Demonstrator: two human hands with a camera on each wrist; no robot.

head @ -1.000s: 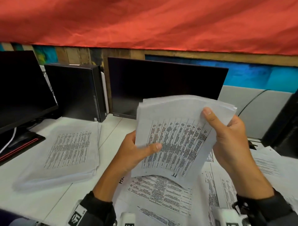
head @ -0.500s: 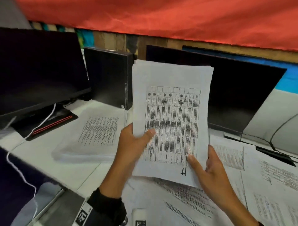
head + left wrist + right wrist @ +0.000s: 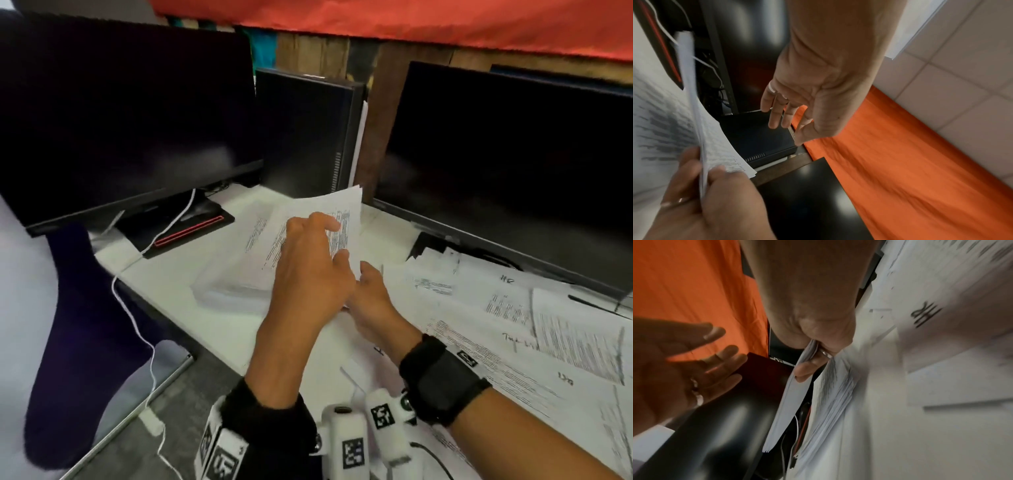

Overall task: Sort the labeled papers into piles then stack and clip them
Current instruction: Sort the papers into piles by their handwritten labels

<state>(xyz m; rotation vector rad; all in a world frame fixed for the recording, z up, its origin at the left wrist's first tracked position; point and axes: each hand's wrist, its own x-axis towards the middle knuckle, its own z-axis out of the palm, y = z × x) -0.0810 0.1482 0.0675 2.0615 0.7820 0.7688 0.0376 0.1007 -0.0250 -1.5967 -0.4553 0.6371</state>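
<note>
Sheaf coming down onto the sorted pile, left grip let go

Half a second ago I held the sheaf of printed papers (image 3: 342,209) upright in both hands to read its label. Now it lies nearly flat just above the one sorted pile (image 3: 226,284) at the left of the worktop (image 3: 205,325). Only my right grip (image 3: 370,298) pinches its near edge, while my left grip (image 3: 310,270) hovers over it with its fingers spread and holds nothing. I judge the label is read and this sheaf belongs to that pile, so the sorting goes on, with no clip in sight. I count one sheaf in hand, one pile, two dark monitors (image 3: 120,120) and one desktop computer (image 3: 305,137) between them. The loose sheets (image 3: 513,325) on the right overlap too much to count.
</note>
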